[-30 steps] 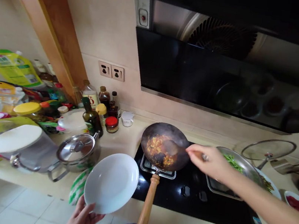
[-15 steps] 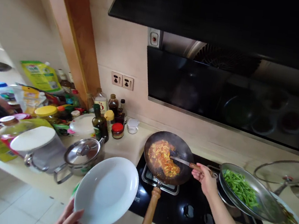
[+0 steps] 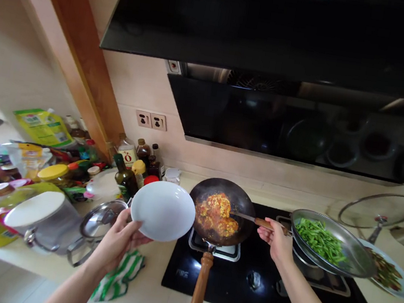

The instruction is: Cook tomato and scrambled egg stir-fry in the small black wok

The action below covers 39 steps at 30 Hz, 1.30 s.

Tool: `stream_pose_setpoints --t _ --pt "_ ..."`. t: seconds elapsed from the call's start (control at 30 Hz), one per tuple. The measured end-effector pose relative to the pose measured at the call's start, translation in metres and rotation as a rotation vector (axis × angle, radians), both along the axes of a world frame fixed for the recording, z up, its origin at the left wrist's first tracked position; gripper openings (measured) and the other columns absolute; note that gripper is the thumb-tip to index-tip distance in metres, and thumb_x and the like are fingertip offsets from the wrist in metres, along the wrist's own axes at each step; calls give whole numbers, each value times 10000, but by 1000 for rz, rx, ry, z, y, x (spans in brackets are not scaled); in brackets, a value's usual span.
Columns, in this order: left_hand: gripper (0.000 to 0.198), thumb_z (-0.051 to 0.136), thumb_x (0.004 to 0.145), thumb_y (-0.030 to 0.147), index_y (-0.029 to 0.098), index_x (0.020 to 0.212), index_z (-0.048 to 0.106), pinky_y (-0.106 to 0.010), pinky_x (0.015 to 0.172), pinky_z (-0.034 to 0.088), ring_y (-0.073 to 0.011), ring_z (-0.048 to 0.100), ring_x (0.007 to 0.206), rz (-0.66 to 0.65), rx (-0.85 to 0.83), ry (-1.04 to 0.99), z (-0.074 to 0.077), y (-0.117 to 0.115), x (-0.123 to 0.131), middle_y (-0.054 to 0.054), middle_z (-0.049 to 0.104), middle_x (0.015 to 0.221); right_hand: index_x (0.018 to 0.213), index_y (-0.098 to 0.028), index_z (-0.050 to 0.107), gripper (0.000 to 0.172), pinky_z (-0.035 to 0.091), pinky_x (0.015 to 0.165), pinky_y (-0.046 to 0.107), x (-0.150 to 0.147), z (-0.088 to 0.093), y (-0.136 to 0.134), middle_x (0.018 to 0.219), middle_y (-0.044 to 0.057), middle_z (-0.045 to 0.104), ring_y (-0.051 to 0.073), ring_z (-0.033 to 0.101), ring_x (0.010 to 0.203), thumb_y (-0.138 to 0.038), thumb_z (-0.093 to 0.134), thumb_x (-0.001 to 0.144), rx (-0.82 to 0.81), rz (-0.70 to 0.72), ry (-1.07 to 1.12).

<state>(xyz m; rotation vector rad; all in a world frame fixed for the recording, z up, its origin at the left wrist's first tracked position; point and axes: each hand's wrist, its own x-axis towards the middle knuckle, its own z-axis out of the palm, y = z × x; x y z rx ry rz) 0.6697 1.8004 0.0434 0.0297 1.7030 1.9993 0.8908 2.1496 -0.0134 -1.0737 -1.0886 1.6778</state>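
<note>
Your left hand [image 3: 118,240]: closed on the near rim of a white plate [image 3: 163,210], thumb on top, fingers beneath. The plate is lifted off the worktop [image 3: 151,286] and tilted, its far edge just beside the left rim of the wok.

Your right hand [image 3: 277,239]: wrapped around the wooden grip of a spatula [image 3: 252,220], whose blade reaches into the wok.

Wok [image 3: 220,217]: dark, on the left burner of the black hob [image 3: 261,287], its long wooden handle [image 3: 198,292] pointing towards you. Contents: egg and tomato [image 3: 217,213], heaped near the middle.

Metal pan [image 3: 332,244]: on the right burner, filled with green beans [image 3: 320,238].

Glass lid [image 3: 379,211]: propped at the back right of the worktop.

Dish [image 3: 389,273]: far right, with dark food on it.

Steel pot [image 3: 103,218]: lidded, left of the plate, below your left hand's level.

Striped cloth [image 3: 118,276]: green and white, on the worktop under your left wrist.

Bottles and jars [image 3: 128,163]: crowded along the back left.
</note>
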Motion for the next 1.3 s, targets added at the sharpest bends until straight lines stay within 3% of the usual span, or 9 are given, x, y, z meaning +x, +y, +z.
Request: stream_pose_setpoints --t 0.2,0.33,0.57,0.67,0.8,0.9,1.1,1.2,1.3 --pt "472 611 754 92 236 1165 428 -386 581 613 -209 698 551 -67 -101 220 28 32 -23 39 644 643 836 -116 659 314 536 415 213 6 16 0 515 66 689 190 679 478 -313 690 593 0 -18 -2" --pt "584 636 694 16 233 1190 418 -339 491 592 -200 667 484 -108 -108 336 38 62 -40 64 606 582 832 -121 661 269 542 425 211 11 53 10 511 69 685 189 681 486 -295 681 628 46 -20 9" --pt "555 591 715 23 204 1196 383 -378 505 592 -186 657 479 -188 25 104 3 147 -19 13 611 703 861 -128 680 245 545 428 220 10 129 3 550 68 696 184 676 481 -305 670 690 194 67 4" --pt "445 530 775 46 173 1167 362 -395 614 611 -190 694 574 -234 152 -29 -21 175 5 -41 630 786 875 -131 686 327 570 456 255 13 126 -21 586 79 708 209 689 513 -396 718 686 324 125 -27" --pt "402 535 799 76 202 1133 350 -355 666 612 -174 710 664 -244 288 -92 -36 181 23 -71 630 918 932 -164 698 333 615 534 320 31 96 -55 712 89 736 240 718 608 -461 672 784 597 233 -104" --pt "418 568 795 101 223 1128 347 -353 674 612 -170 707 689 -233 323 -91 -37 171 23 -65 615 957 1032 -233 693 197 630 637 331 46 80 -73 899 83 743 226 732 713 -297 599 871 971 341 -138" --pt "417 605 781 117 221 1101 359 -348 648 613 -179 704 682 -228 313 -66 -37 156 16 -53 606 924 1314 -297 560 554 612 707 301 60 83 -90 1037 100 700 216 715 850 -45 557 821 1735 536 -279" --pt "446 623 774 128 227 1116 354 -334 623 613 -180 701 681 -224 302 -61 -38 153 16 -38 609 886 1308 -279 567 544 609 709 275 66 92 -92 1040 99 705 208 716 854 -46 567 816 1789 556 -296" --pt "437 618 765 116 223 1103 363 -328 619 614 -170 699 663 -215 305 -65 -41 147 15 -37 624 883 1197 -284 638 423 605 711 265 75 104 -87 983 69 722 190 721 811 -81 564 833 1620 508 -271"
